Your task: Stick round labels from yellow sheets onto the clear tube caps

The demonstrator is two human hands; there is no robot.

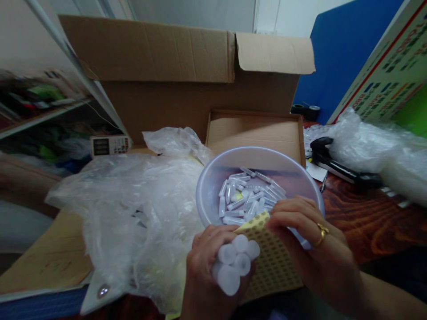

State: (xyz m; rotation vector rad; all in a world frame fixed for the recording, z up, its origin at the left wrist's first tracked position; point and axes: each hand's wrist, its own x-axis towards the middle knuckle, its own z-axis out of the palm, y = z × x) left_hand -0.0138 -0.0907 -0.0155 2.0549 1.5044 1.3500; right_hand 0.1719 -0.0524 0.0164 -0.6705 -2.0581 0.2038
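Observation:
My left hand [210,266] is wrapped around a bundle of clear plastic tubes with white round ends [235,262], which point toward me. Against that hand lies a yellow sheet of small round dark stickers [275,266]. My right hand [310,240], with a gold ring, pinches the sheet's upper edge; its fingertips are partly hidden. Just beyond both hands sits a translucent bluish-purple basin [256,153]. Loose clear tubes [248,202] with white caps lie in it, along with a small yellow piece.
A large clear plastic bag [126,213] spreads out at the left. Behind the basin stand an open cardboard box [167,100] and a shallow carton [256,131]. A black stapler-like tool [340,166] and bubble wrap [376,142] lie on the wooden table [363,222] at the right.

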